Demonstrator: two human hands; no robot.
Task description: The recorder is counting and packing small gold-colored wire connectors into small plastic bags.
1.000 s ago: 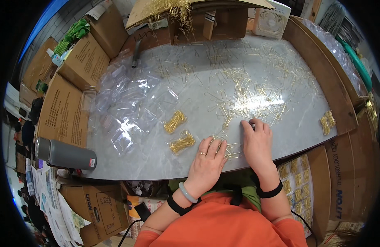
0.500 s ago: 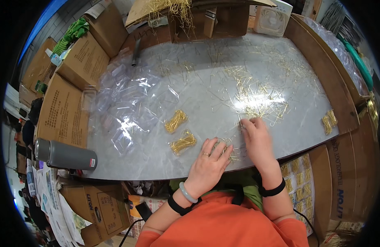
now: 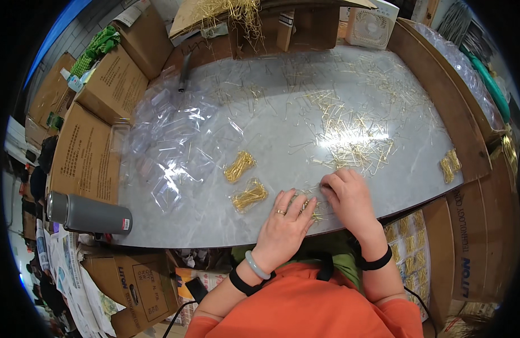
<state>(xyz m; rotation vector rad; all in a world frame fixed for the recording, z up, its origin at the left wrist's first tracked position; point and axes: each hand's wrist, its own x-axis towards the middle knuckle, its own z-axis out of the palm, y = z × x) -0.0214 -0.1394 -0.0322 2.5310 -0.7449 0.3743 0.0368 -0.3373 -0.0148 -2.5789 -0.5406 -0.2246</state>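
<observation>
My left hand [image 3: 287, 221] rests near the table's front edge, fingers apart and stretched over a small heap of gold wire hooks [image 3: 316, 213]. Part of that heap is hidden under the fingers. Just to its right, my right hand [image 3: 350, 200] has thumb and fingertips pinched together; thin wires show beside the fingertips, but what the pinch holds is hidden. Beyond it spreads a loose pile of gold wire hooks [image 3: 355, 149]. Two bundles lie left of my left hand: a gold hook bundle [image 3: 239, 166] and a clear-wrapped hook bundle [image 3: 250, 195].
Crumpled clear plastic bags [image 3: 169, 129] cover the table's left side. A grey bottle [image 3: 91, 212] lies at the front left. Cardboard boxes [image 3: 82, 152] border the left edge, a wooden board [image 3: 451, 101] the right. Another hook bundle [image 3: 450, 165] sits at right; a white fan [image 3: 370, 28] stands behind.
My right hand has drawn back from the loose pile toward my left hand and the small heap. My left hand has stayed almost in place.
</observation>
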